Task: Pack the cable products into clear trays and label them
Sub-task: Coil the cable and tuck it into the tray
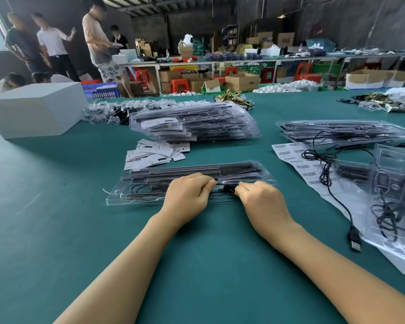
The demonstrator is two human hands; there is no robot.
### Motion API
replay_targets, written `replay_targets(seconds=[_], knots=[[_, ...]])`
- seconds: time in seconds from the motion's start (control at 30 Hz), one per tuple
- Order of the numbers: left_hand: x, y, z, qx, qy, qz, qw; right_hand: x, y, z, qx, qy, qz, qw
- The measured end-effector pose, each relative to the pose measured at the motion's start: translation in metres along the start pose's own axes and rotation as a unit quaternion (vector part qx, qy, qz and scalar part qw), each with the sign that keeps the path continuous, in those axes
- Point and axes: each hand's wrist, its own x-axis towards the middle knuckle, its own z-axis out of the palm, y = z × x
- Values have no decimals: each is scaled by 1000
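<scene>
A long clear tray (136, 183) lies flat on the green table in front of me, with black bars along its far side and a coiled black cable (139, 190) in its left pocket. My left hand (188, 196) and my right hand (261, 199) rest on the tray's near edge, fingers curled. Between them they pinch a small black cable part (227, 190) in the tray's middle. A sheet of barcode labels (297, 160) lies to the right. Small white cards (150, 153) lie just beyond the tray.
A tall stack of packed trays (192, 122) stands behind the cards; another stack (341, 132) is at the right. A loose USB cable (351, 232) and open trays (398, 195) lie at the right edge. A grey box (35, 108) sits far left. People stand in the background.
</scene>
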Motion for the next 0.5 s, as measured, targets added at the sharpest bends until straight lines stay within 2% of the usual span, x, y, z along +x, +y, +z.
replay_targets(seconds=[0.37,0.5], knots=[[-4,4,-3,-7,-16,6,1000,1,-4,6,76,23,43,996],[-4,4,-1,26,-35,21,999,-4,-5,13,68,-37,34,996]])
